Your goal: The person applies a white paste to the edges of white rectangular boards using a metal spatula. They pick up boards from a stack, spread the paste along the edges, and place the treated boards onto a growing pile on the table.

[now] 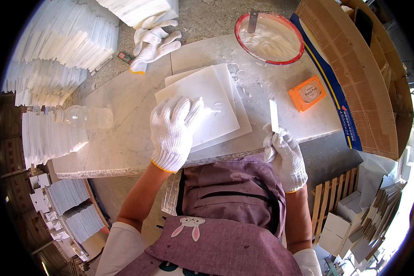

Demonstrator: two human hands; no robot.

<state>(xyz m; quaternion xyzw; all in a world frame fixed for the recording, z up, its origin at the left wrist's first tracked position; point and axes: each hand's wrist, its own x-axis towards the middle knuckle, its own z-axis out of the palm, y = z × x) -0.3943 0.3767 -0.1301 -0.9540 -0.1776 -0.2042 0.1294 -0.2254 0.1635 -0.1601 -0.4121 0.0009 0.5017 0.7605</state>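
A stack of thin white square tiles (198, 106) lies fanned out on the marble-topped bench. My left hand (172, 131), in a white knit glove, rests over the left part of the top tile. Its fingers are bunched and curled, and whatever they grip is hidden. Just right of those fingers a white smear (211, 111) shows on the tile. Also gloved, my right hand (285, 158) is at the bench's front edge, closed round a flat scraper (274, 116) whose pale blade points up. A red-rimmed bowl (238, 37) of white paste stands at the far right with a metal spatula (252, 21) in it.
An orange block (307, 93) with a round label sits right of the tiles, by a large cardboard box (354, 69). Spare gloves (155, 42) lie at the back. A clear plastic bottle (87, 117) lies at left, near tall stacks of white tiles (64, 34).
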